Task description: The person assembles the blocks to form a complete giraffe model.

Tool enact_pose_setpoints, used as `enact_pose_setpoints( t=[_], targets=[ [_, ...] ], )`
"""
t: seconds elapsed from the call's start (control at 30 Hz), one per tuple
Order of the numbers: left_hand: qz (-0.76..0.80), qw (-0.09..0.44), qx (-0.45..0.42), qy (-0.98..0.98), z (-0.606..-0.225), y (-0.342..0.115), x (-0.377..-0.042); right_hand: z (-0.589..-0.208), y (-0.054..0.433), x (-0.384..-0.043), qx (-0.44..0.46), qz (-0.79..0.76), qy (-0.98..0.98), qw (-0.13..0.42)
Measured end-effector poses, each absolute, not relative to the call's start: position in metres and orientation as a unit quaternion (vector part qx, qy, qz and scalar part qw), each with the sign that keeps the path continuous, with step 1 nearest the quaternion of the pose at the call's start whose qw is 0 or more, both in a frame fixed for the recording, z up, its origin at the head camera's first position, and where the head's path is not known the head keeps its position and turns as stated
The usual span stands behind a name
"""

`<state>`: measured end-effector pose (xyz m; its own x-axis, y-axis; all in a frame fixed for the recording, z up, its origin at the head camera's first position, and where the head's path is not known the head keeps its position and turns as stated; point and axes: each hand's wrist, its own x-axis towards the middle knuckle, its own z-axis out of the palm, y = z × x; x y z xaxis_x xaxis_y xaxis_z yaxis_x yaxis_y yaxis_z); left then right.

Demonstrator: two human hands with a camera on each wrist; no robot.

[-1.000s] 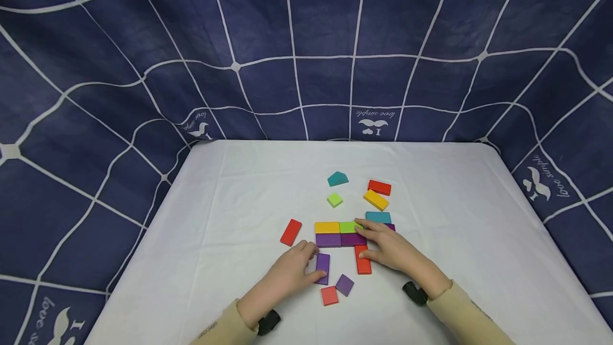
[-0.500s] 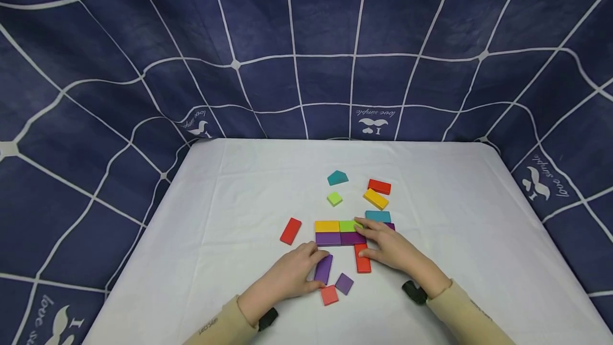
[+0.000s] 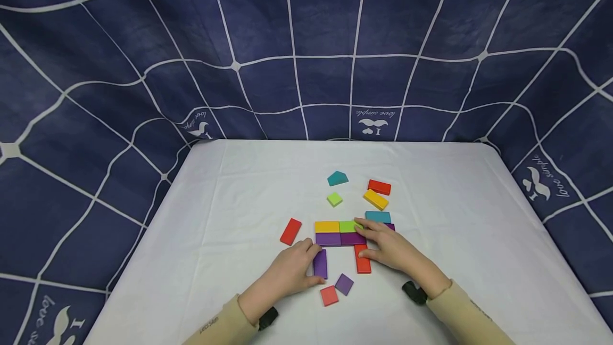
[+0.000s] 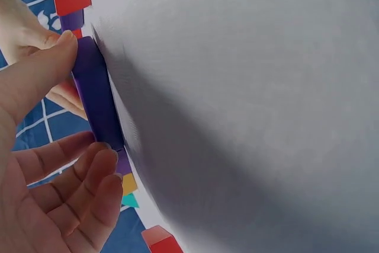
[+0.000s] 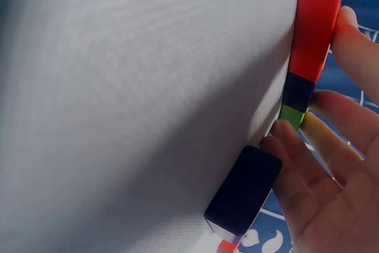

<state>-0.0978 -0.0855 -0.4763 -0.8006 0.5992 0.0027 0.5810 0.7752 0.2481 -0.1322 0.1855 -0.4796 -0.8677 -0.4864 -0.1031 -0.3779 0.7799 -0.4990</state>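
Note:
My left hand (image 3: 293, 269) pinches a purple rectangular block (image 3: 320, 264) end to end, thumb at its near end, fingertips at the far one. In the left wrist view that block (image 4: 98, 96) lies close over the white cloth. Just beyond it is a two-row block group: yellow (image 3: 327, 227) and green (image 3: 347, 226) blocks behind two purple blocks (image 3: 328, 239). A red block (image 3: 364, 265) extends toward me from the group's right end. My right hand (image 3: 390, 244) rests there, thumb at the red block, fingertips at the green and dark purple ones; its fingers look relaxed.
Left of the group lies a red block (image 3: 290, 232). Behind are teal (image 3: 338, 178), small green (image 3: 334, 199), red (image 3: 379, 187) and yellow (image 3: 375, 199) pieces. A blue block (image 3: 378, 217) sits beyond my right hand. Small red (image 3: 329, 296) and purple squares (image 3: 344, 284) lie nearer me.
My left hand has shifted the purple block slightly left and away from me, up to the group's left end; tilted half a second ago, it now stands nearly straight. The right hand stays put.

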Motion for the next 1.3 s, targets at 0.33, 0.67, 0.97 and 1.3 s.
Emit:
enact_pose_setpoints(
  t=[0.33, 0.67, 0.97, 1.3],
  targets=[
    [0.116, 0.028, 0.314, 0.942, -0.479, -0.084, -0.101, -0.48, 0.184, -0.132, -0.229, -0.24, 0.936, 0.116],
    [0.122, 0.023, 0.317, 0.94, -0.471, -0.084, -0.108, -0.482, 0.185, -0.131, -0.228, -0.241, 0.936, 0.117],
    [0.157, 0.133, 0.31, 0.928, -0.467, -0.088, -0.132, -0.481, 0.185, -0.131, -0.226, -0.241, 0.936, 0.118],
    [0.151, 0.159, 0.297, 0.929, -0.472, -0.087, -0.135, -0.48, 0.184, -0.131, -0.219, -0.24, 0.938, 0.121]
  ],
)
